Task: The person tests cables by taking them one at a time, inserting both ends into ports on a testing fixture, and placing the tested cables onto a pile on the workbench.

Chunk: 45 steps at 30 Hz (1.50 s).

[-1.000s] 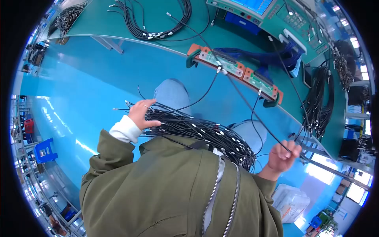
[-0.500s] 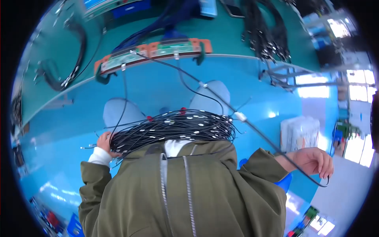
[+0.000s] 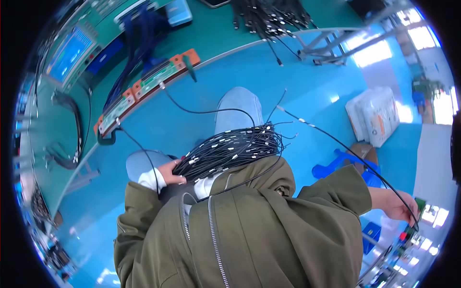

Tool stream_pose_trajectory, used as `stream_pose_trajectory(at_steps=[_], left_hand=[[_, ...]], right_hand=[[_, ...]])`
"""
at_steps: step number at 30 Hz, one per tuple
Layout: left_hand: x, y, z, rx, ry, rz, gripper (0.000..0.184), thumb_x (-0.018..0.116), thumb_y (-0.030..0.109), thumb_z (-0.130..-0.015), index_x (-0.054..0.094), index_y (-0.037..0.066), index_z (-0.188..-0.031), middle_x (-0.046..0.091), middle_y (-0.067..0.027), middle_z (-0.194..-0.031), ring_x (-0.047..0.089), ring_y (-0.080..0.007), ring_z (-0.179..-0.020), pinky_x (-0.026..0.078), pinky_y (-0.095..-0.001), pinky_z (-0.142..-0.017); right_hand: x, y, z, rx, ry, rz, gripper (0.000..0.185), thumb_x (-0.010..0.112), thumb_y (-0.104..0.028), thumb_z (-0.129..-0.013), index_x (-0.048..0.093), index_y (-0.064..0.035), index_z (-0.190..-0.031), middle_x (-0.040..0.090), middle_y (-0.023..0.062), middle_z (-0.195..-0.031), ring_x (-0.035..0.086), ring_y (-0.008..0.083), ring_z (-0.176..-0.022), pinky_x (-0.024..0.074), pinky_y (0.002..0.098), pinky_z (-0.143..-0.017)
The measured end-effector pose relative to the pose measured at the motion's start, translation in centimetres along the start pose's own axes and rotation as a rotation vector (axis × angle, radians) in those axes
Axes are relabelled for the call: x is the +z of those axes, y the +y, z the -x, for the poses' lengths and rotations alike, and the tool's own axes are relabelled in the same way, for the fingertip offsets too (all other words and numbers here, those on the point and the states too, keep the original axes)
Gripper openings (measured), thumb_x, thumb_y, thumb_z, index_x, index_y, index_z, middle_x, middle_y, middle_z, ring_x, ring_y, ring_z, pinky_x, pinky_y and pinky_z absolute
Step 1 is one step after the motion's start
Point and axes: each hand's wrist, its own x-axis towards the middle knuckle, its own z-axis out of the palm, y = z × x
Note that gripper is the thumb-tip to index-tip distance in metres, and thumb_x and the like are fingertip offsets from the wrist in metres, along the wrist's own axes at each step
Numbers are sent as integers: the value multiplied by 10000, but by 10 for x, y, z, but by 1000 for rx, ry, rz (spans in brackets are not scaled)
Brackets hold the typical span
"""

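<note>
A thick bundle of black cables with white labels (image 3: pixel 230 146) lies across my lap. My left hand (image 3: pixel 172 173) is closed around its left end. Out to the right, my right hand (image 3: pixel 402 209) pinches the end of a single black cable (image 3: pixel 345 147). That cable stretches up and left, and its far tip hangs above the bundle, apart from the bench. At the bench edge sits an orange and green connector board (image 3: pixel 149 84). Two black cables run down from it toward my lap, one from a left plug (image 3: pixel 117 121) and one from a right plug (image 3: pixel 162 85).
A device with a blue screen (image 3: pixel 69 55) stands on the green bench at the left. More black cables (image 3: pixel 269 17) hang over the bench edge at the top. White wrapped packages (image 3: pixel 377 115) and a blue stool (image 3: pixel 336 163) stand on the floor to the right.
The view has turned toward the right. My right hand has moved farther out with the cable, whose far tip has come away from over the connector board. My left hand stays at the bundle.
</note>
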Motion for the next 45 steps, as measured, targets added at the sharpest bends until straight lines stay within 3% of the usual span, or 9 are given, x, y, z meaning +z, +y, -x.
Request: stream_pose_trajectory(at_steps=[4,15,22,26,29,32,37,39,45], left_hand=[[11,-6,10,104,23,-351,632,702,233,-607,414,4,-1120,552,-131,-973,531,-207,-817,405,-295,-790],[-7,-15,54,42,-185,72,636,719,176,-594,436,-15,-1131,566,-108,-993,516,-190,-893,395,-285,-815],[-15,-100,64,4,270,-37,592,748,185,-579,520,-2,-1092,575,-128,-1014,531,-218,-901,393,-290,-823],[-60,-90,162,25,1111,269,182,609,171,-749,602,3,-818,605,-103,-703,561,-161,-604,443,-243,-600],[-40,33,201,279,883,376,447,375,349,-883,589,-19,-744,575,-108,-617,510,-164,-488,409,-237,-505],[13,125,135,569,256,413,786,161,572,-860,522,-112,-997,601,-175,-724,590,-238,-639,470,-283,-640],[74,237,-6,879,-746,388,816,390,573,-803,166,-28,-1306,343,-233,-1253,414,-318,-1119,318,-367,-953],[96,274,-28,1186,-839,418,964,506,598,-724,-3,72,-1352,53,-176,-1399,171,-350,-1267,206,-412,-1020],[65,343,41,1228,-678,1294,614,373,493,-842,256,117,-1313,223,-91,-1378,155,-277,-1287,179,-402,-1045]], right_hand=[[-4,-33,-12,-174,-3,262,111,496,-23,-800,585,-37,-736,611,39,-654,588,117,-617,483,255,-634],[-12,-21,-19,57,39,289,94,515,-28,-789,591,-44,-736,593,26,-678,553,115,-644,447,234,-649],[-17,30,5,357,61,160,81,530,-24,-777,593,-45,-732,585,25,-708,535,112,-676,429,219,-665],[-10,80,30,703,35,17,128,493,-17,-790,592,-57,-718,582,32,-737,520,101,-709,418,226,-667],[14,120,31,809,90,-86,106,546,5,-719,597,-63,-656,549,21,-678,518,108,-676,445,221,-634],[45,163,44,830,167,-466,69,511,-36,-750,579,-42,-736,545,41,-757,510,133,-766,430,259,-719],[87,197,62,845,164,-519,126,479,-107,-809,596,-66,-836,581,32,-853,532,123,-819,425,255,-807],[100,201,65,831,154,-501,155,466,-135,-833,602,-75,-877,595,28,-891,541,119,-839,422,253,-842],[67,149,26,686,25,-363,186,427,-203,-888,587,-112,-914,567,28,-880,525,133,-869,391,218,-870]])
